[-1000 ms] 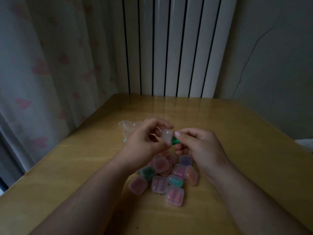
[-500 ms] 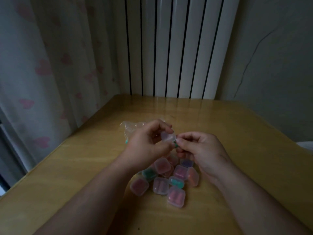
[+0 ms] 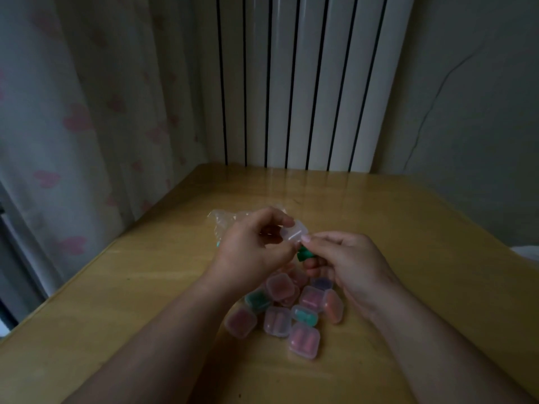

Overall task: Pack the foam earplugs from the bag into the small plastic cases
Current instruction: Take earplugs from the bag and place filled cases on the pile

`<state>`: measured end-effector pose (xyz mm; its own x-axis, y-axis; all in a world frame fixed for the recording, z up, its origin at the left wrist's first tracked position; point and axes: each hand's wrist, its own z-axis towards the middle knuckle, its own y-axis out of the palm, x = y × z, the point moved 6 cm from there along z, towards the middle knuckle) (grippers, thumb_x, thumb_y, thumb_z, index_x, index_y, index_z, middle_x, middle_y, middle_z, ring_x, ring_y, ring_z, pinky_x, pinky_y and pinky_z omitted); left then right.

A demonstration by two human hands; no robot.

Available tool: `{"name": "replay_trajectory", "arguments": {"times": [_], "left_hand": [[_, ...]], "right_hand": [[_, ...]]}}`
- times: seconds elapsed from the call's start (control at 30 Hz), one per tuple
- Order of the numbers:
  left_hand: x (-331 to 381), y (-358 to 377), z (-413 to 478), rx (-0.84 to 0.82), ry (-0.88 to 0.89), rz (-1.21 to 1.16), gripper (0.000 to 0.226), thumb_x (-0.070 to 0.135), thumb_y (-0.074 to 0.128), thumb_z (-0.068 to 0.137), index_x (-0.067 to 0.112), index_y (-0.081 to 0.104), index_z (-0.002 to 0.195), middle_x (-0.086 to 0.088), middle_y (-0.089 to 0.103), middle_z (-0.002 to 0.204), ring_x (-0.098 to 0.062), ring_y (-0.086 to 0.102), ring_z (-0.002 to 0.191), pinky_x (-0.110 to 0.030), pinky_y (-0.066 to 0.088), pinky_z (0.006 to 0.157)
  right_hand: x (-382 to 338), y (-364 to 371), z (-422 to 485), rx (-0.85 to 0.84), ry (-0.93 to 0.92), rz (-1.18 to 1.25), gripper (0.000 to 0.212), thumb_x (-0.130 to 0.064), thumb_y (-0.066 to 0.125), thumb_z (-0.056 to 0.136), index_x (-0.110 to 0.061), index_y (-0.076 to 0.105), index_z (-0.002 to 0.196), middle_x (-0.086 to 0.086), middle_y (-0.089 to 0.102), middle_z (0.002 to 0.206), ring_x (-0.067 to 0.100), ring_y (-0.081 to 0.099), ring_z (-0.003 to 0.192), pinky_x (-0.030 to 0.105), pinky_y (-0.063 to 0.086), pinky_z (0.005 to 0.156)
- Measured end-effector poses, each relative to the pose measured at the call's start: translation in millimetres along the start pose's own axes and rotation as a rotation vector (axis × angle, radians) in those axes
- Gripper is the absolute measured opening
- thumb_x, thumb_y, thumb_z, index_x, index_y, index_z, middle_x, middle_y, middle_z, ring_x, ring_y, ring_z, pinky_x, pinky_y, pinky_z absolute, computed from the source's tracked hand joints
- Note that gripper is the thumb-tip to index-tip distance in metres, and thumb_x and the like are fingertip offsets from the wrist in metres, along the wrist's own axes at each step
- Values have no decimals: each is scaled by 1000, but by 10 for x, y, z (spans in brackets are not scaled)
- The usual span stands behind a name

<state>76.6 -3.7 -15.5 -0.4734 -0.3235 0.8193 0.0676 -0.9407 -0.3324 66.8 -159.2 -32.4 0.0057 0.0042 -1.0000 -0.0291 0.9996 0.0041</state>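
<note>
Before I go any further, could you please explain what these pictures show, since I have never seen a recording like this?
There is no machine here. A person wears one wide-angle camera on the head, looking forward and down at their own bare hands, so every picture shares that view. The left hand holds a small clear case, and the right hand pinches a green earplug right beside it. On the wooden table, below the hands, lies a cluster of closed cases filled with coloured earplugs. Behind the left hand lies a crumpled clear bag. A white radiator and a curtain stand beyond the table.
</note>
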Motion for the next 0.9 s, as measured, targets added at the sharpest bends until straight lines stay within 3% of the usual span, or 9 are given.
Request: {"name": "replay_trajectory", "arguments": {"times": [0.23, 0.4, 0.47, 0.53, 0.63, 0.77, 0.9], "left_hand": [[-11, 9, 12, 28, 12, 20, 22, 29, 74, 69, 33, 58, 83, 4, 70, 96, -13, 69, 90, -44, 59, 81], [-19, 25, 6, 43, 5, -53, 18, 29, 71, 77, 35, 57, 85, 4, 69, 87, -14, 68, 83, -42, 60, 75], [-40, -25, 9, 108, -52, -129, 12, 22, 62, 91, 33, 58, 92, 0, 70, 85, -19, 69, 81, -49, 59, 76], [-45, -74, 12, 158, -88, -165, 19, 13, 50, 99, 28, 58, 106, -4, 70, 87, -20, 69, 82, -47, 60, 78], [-3, -65, -1, 100, -102, -166, 33, 6, 40, 101, 29, 60, 115, -5, 65, 100, -21, 68, 83, -43, 61, 78], [-39, -12, -6, -24, -193, -99, 37, -1, 48, 94, 30, 67, 96, -3, 63, 107, -12, 68, 80, -33, 60, 77], [-84, 57, -8, -60, -189, -45, 40, 0, 71, 82, 36, 67, 96, 3, 66, 105, -11, 68, 89, -30, 60, 76]], "right_hand": [[-40, 2, -20, 56, -91, -182, 10, -28, 72, 85, -19, 77, 85, 1, 75, 74, 10, 69, 65, 32, 59, 71], [-36, -31, -10, 115, -91, -203, 10, -23, 70, 85, -18, 76, 78, -1, 70, 59, 9, 65, 56, 28, 55, 61], [8, -56, 23, 141, -57, -180, 9, -19, 68, 87, -15, 75, 84, 1, 69, 57, 10, 64, 53, 29, 53, 59], [41, -63, 47, 128, -30, -161, 8, -18, 68, 89, -13, 74, 89, 3, 69, 58, 11, 64, 53, 26, 51, 59], [36, -46, 42, 75, -28, -148, 7, -19, 68, 89, -16, 74, 90, 3, 71, 61, 12, 66, 56, 23, 51, 58], [59, -80, 74, 84, -52, -178, 8, -19, 68, 90, -16, 74, 94, 1, 71, 63, 12, 67, 59, 26, 54, 64], [46, -104, 94, 124, -110, -159, 8, -10, 66, 90, -13, 73, 93, 1, 70, 60, 11, 67, 56, 27, 57, 63]]}}
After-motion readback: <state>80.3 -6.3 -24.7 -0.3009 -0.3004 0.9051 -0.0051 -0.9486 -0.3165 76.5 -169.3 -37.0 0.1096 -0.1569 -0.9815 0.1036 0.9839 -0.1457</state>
